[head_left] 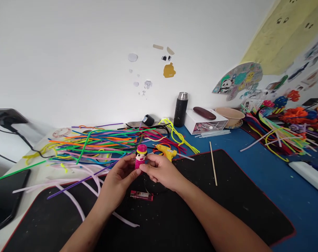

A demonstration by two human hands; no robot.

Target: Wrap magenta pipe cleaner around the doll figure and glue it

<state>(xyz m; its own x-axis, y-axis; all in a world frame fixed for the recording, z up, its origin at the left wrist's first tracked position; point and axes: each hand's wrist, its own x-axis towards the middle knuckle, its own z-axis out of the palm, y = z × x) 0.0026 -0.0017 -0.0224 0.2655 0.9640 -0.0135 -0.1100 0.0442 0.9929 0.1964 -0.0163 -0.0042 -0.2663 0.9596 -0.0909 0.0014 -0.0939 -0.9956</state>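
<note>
Upright between my two hands is a small pipe-cleaner doll [141,156] with a magenta hat, yellow band, pale face, black hair and magenta body. My left hand [120,175] grips it from the left, thumb across the lower front. From the right, the thumb and fingers of my right hand [160,169] close on the body; the doll's lower end is hidden by my fingers. A pink lighter [141,195] lies on the black mat [179,217] just below my hands. Behind my right hand rests a yellow glue gun [167,151] with a glue stick in its back.
Many coloured pipe cleaners [96,143] are heaped at the left, and another bundle [279,133] lies at the right. A wooden stick [213,163] rests on the mat. Along the wall stand a black thermos [181,110], a white box [195,122] and a beige bowl [229,115].
</note>
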